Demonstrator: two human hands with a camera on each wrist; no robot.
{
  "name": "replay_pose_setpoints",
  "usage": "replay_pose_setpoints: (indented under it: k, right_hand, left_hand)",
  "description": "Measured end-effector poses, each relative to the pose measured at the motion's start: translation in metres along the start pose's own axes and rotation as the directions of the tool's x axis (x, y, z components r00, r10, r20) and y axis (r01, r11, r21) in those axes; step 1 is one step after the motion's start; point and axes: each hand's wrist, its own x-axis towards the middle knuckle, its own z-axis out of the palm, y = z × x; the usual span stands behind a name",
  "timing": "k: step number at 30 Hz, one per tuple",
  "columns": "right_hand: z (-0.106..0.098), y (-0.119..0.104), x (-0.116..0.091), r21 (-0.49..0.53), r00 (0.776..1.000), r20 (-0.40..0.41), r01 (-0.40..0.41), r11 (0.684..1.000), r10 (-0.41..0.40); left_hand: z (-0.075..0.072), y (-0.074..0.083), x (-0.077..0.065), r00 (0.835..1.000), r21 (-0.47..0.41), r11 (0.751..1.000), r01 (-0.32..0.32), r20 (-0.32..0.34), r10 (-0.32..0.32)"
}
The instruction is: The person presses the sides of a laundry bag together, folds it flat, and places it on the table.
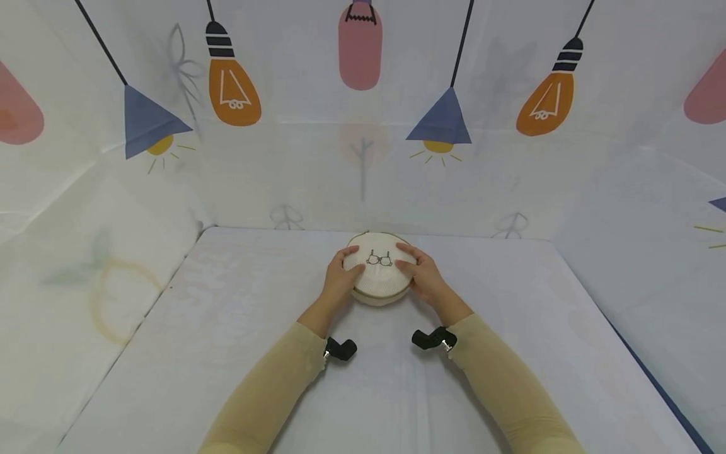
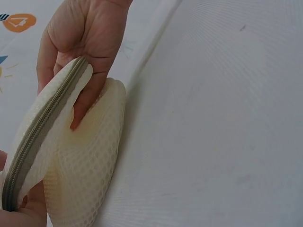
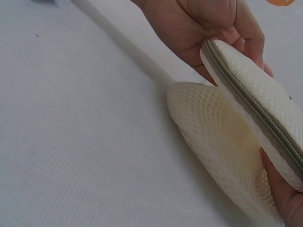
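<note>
A round cream mesh zip pouch (image 1: pixel 380 284) with a drawing of glasses on top is held near the table's back edge. My left hand (image 1: pixel 339 277) grips its left side and my right hand (image 1: pixel 428 277) its right side, thumbs on the top face. In the left wrist view a grey-green zipper (image 2: pixel 43 120) runs round the upper layer, its teeth meshed where visible. Beneath, the mesh bottom (image 3: pixel 203 118) bulges away from the zipped rim in the right wrist view. Some fingertips reach into the gap between these layers. Whatever the pouch contains is hidden.
White cloth covers the table (image 1: pixel 255 284). Behind it hangs a pale wall sheet (image 1: pixel 306 164) printed with lamps and bulbs. Black camera mounts (image 1: pixel 341 350) stick out from both wrists above the table.
</note>
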Motion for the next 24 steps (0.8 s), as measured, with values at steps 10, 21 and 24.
replay_pose_setpoints:
  k: [10, 21, 24]
  right_hand:
    - [0.0007, 0.001, 0.0006, 0.0, 0.999, -0.018, -0.028, 1.0, 0.028]
    - [0.0016, -0.0011, -0.0009, -0.062, 0.998, -0.04, -0.055, 0.997, 0.053]
    - [0.0013, -0.0016, -0.0008, -0.094, 0.998, -0.046, -0.052, 0.994, 0.048]
  left_hand:
    - [0.0001, -0.0032, 0.0041, 0.998, 0.044, 0.997, 0.056, -0.006, -0.056]
    - [-0.0002, -0.0052, 0.0031, 0.998, 0.099, 0.993, 0.059, -0.001, -0.059]
    - [-0.0001, -0.006, 0.0031, 0.998, 0.115, 0.991, 0.065, -0.003, -0.065]
